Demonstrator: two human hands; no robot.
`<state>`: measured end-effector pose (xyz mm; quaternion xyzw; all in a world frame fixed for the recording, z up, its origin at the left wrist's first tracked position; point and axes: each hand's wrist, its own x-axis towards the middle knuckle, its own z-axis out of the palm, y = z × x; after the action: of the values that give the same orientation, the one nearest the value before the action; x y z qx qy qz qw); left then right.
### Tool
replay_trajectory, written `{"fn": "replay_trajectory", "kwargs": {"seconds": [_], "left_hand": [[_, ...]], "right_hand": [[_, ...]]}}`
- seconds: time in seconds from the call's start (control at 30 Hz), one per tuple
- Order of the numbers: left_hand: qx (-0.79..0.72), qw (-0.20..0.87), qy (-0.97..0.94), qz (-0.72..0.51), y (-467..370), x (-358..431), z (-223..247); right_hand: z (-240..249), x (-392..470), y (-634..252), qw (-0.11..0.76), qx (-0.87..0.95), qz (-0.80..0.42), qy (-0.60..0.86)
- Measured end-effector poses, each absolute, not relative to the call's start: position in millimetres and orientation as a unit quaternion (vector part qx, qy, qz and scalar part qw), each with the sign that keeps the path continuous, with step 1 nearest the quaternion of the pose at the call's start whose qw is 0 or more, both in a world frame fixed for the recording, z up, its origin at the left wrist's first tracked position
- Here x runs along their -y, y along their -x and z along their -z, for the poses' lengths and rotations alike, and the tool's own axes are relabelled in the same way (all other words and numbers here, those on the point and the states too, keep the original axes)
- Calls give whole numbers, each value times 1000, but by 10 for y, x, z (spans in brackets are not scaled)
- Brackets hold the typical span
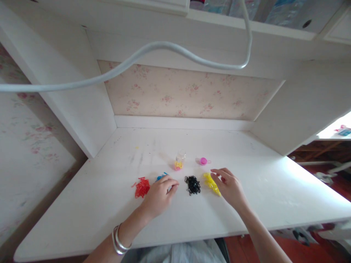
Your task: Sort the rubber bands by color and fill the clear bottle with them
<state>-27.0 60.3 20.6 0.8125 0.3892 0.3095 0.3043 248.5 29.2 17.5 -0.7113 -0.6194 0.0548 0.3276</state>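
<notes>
My left hand point(160, 195) hovers over the pile of blue rubber bands point(161, 176) and hides most of it. Its fingers are curled together towards the thumb; anything between them is too small to make out. My right hand point(229, 186) is at the yellow rubber bands point(211, 184), covering their right side, with thumb and forefinger slightly apart. Between the hands lies a heap of black rubber bands point(193, 185). Red rubber bands point(142, 187) sit left of my left hand. Behind the piles, a small clear container point(180, 159) holds yellow and pink bits at its lower end.
A round pink lid-like piece with a loop point(203, 161) lies behind the yellow pile. The white desk point(175, 223) has side panels and a back wall. Overhead, a thick white cable point(164, 45) crosses in front of a shelf. A silver bangle circles my left wrist.
</notes>
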Motion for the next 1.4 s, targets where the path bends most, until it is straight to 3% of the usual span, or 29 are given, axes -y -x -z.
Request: {"fn": "replay_trajectory", "kwargs": {"seconds": [0.23, 0.67, 1.4], "left_hand": [[-369, 211, -872, -243, -78, -544, -276], [-317, 39, -939, -128, -983, -617, -194], [-325, 58, -926, -185, -972, -728, -287]], "right_hand": [[248, 218, -2628, 295, 562, -51, 771], [395, 277, -2627, 289, 574, -30, 766], [403, 316, -2600, 310, 570, -36, 760]]}}
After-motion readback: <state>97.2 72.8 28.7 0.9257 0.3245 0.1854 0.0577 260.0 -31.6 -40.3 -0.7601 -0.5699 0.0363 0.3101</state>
